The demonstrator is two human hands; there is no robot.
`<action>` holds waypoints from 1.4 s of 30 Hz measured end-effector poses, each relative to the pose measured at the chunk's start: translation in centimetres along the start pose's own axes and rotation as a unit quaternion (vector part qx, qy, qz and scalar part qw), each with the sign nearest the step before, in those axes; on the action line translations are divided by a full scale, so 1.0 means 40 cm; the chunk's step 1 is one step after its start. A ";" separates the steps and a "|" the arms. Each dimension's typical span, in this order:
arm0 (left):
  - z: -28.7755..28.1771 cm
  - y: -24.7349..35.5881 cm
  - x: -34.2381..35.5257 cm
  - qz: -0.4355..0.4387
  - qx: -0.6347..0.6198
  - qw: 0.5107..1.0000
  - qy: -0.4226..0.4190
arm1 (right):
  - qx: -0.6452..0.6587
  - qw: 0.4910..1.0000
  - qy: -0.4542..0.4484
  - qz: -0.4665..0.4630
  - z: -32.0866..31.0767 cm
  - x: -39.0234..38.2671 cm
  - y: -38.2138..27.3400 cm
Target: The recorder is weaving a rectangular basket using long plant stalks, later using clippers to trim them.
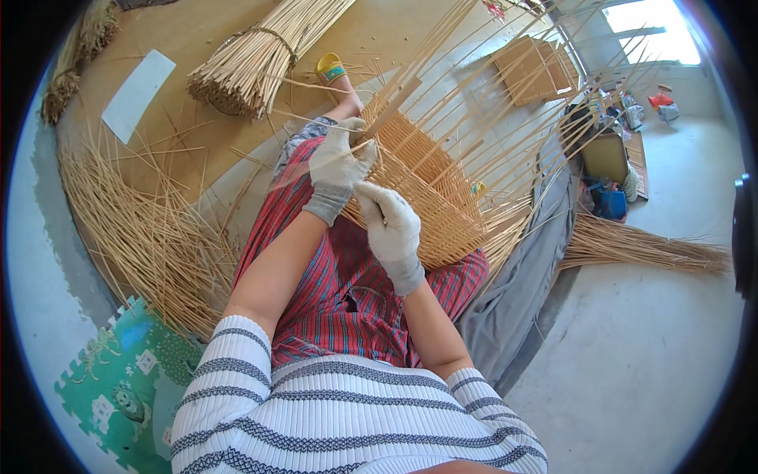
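A half-woven wicker basket (434, 221) rests in my lap, long upright stakes (482, 103) fanning from it toward the upper right. My left hand (338, 162), in a white glove, is closed on a thin pale strand at the basket's upper left corner, beside the stakes. Just below it and a little to the right, my gloved right hand (387, 221) has its fingers curled against the basket's side; whatever is in them is hidden. My bare foot in a yellow slipper (332, 67) shows beyond the basket.
A tied reed bundle (237, 75) and a white sheet (138, 95) lie upper left. Loose reeds (142, 229) spread left, above a green foam mat (118, 379). Right are grey cloth (513, 316), another bundle (647, 245) and assorted items (608, 174). A woven box (529, 67) stands farther back.
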State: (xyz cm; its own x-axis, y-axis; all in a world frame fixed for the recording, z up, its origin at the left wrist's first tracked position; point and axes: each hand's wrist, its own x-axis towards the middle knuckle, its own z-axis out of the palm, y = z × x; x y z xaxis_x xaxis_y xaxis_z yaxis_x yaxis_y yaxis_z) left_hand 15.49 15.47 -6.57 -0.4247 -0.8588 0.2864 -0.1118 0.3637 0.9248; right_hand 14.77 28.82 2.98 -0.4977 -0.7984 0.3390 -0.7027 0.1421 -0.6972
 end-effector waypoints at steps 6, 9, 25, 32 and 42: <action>-0.025 -0.003 0.006 -0.183 -0.441 0.876 -0.065 | -0.078 0.997 0.008 -0.016 0.039 0.067 -0.027; -0.078 0.004 -0.022 0.097 0.002 0.995 0.030 | -0.103 0.990 0.015 -0.095 0.035 0.046 0.009; -0.025 0.107 -0.056 0.109 0.318 0.878 -0.342 | -0.140 0.954 0.265 0.004 -0.088 0.220 0.200; 0.032 0.101 -0.080 0.239 0.356 0.880 -0.205 | 0.123 0.895 0.290 0.316 -0.160 -0.065 0.236; 0.096 0.148 -0.138 0.234 0.115 0.905 -0.337 | -0.239 0.905 0.349 0.045 -0.240 0.048 0.229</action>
State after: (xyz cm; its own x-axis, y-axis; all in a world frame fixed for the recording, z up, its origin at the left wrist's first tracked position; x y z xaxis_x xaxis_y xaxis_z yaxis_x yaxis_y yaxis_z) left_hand 13.70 23.74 -3.66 -0.9163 -0.2049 0.3441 0.0712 0.7621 0.6435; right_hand 2.51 34.19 3.30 -0.6462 -0.2308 0.7274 -0.7001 0.5586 -0.4448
